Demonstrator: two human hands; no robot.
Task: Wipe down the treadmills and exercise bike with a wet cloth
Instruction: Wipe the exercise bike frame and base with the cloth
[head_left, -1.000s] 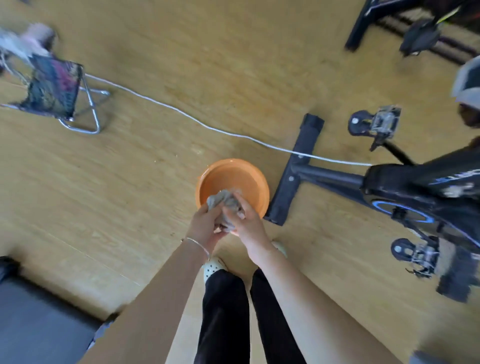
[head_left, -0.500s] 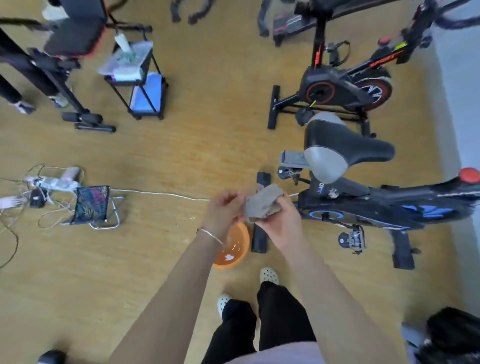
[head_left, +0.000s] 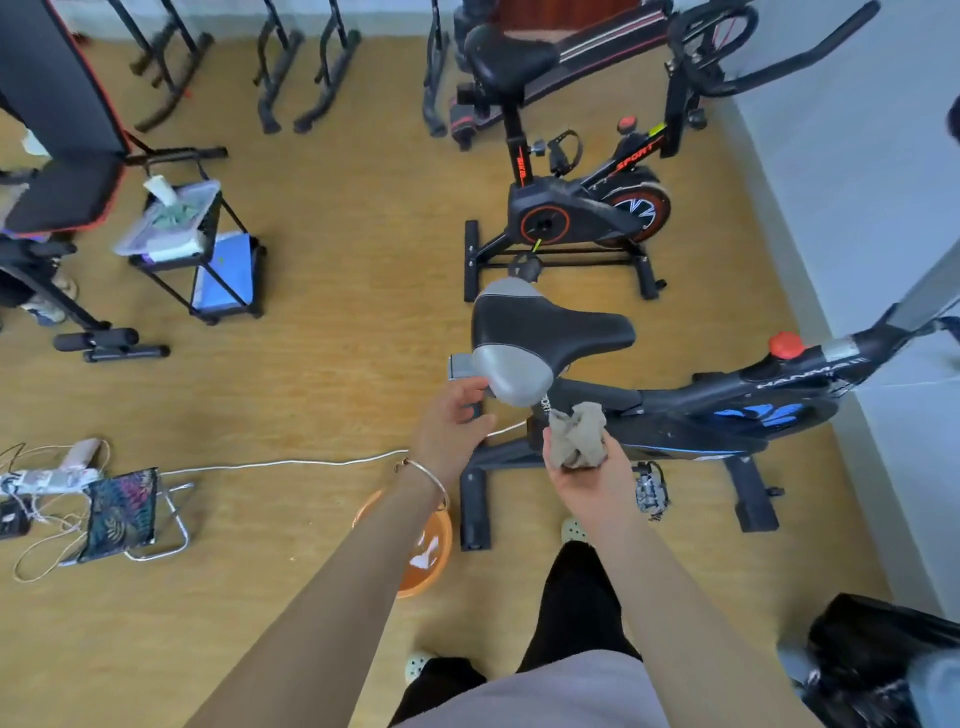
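A black and blue exercise bike (head_left: 727, 410) stands in front of me, its black and grey saddle (head_left: 540, 338) just beyond my hands. My right hand (head_left: 584, 467) grips a crumpled grey cloth (head_left: 576, 434) beside the bike's frame. My left hand (head_left: 449, 423) is free of the cloth, fingers loosely curled, close under the grey rear of the saddle. An orange basin (head_left: 426, 561) with water sits on the floor beneath my left forearm, partly hidden by it.
A second black and red exercise bike (head_left: 582, 208) stands behind the first. A small black cart (head_left: 197, 249) and a weight bench (head_left: 57, 197) are at left. A white cable (head_left: 280, 463) and a folding stool (head_left: 122, 512) lie on the wooden floor. A grey wall runs along the right.
I have stood up from the basin, and the view has risen. The cloth has come up out of the basin; my left hand has let go of it and moved toward the saddle.
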